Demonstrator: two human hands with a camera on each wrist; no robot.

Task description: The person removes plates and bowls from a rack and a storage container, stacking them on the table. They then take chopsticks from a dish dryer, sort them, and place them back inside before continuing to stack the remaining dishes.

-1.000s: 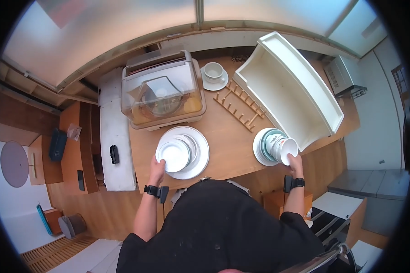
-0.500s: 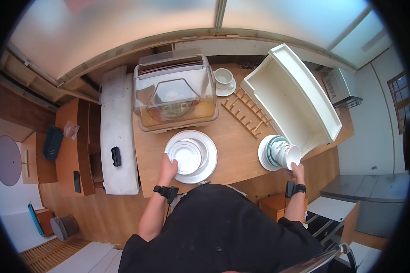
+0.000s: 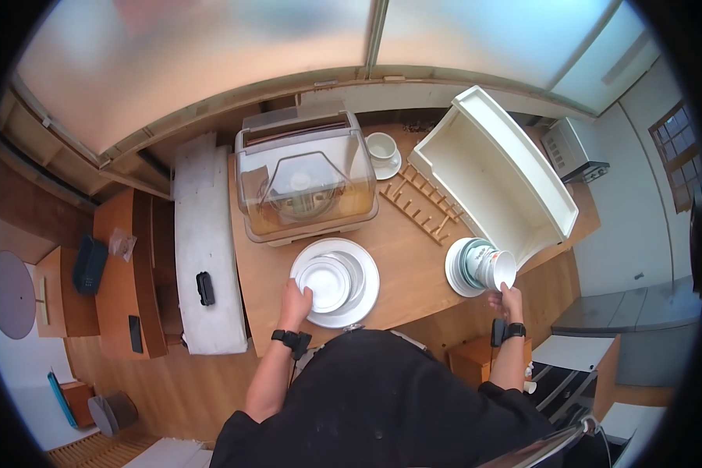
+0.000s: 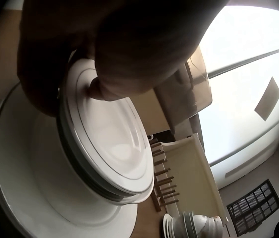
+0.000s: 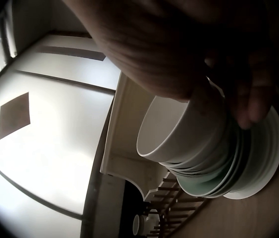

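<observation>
Plates (image 3: 324,285) at the near edge of the table (image 3: 405,277) and bowls (image 3: 489,268) farther right seem to be handled as stacks; level support seems needed next. The plates' rim is pinched by the left hand (image 3: 294,304), the top bowl's by the right hand (image 3: 508,302), forearms (image 3: 270,378) extended forward.

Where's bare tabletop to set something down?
Widest: the table between plate stack and bowl stack, nearside of the wooden rack. Narrower strip: left of the plate stack, in front of the clear-lidded box. Crowded: back right, with cup, wooden rack and white bin close together.
</observation>
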